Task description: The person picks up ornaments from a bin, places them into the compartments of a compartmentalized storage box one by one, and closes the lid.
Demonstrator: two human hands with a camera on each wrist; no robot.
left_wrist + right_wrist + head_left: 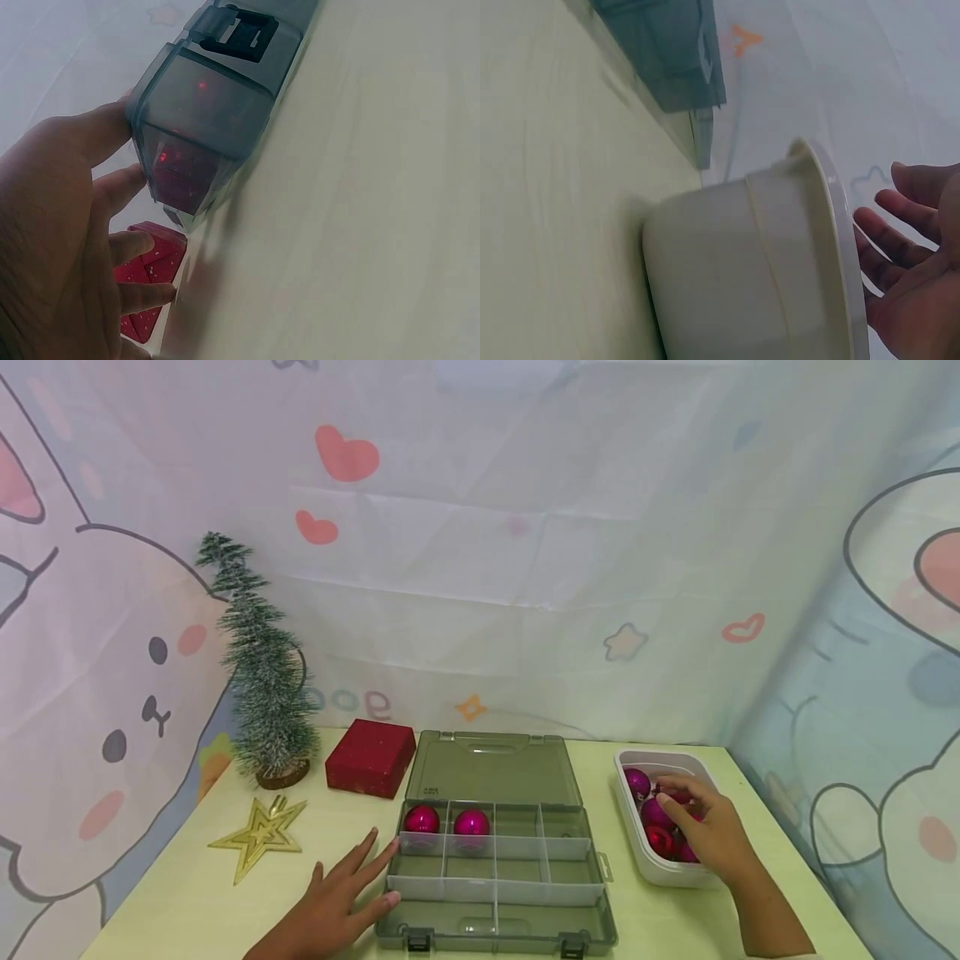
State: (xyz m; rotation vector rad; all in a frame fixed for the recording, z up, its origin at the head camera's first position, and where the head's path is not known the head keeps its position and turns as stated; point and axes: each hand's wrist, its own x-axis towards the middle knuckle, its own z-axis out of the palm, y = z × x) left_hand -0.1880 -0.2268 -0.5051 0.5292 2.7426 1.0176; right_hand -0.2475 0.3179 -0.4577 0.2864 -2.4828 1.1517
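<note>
A grey-green divided box (495, 860) stands with its lid folded back. Two shiny magenta baubles, a left one (422, 819) and a right one (472, 827), sit in separate compartments of its back row. My left hand (333, 893) has its fingers spread and touches the box's left side, also visible in the left wrist view. Over a white tub (637, 852) at the right is my right hand (708, 827), fingers loosely bent and reaching among red and purple baubles (658, 841). In the right wrist view the tub's wall hides the baubles; I see no bauble gripped.
Left of the box lie a gold star (262, 835) and a dark red box (371, 757). A small green tree (262, 677) on a round wooden base stands at the back left. A printed cloth (480, 568) hangs behind the pale table (352, 818).
</note>
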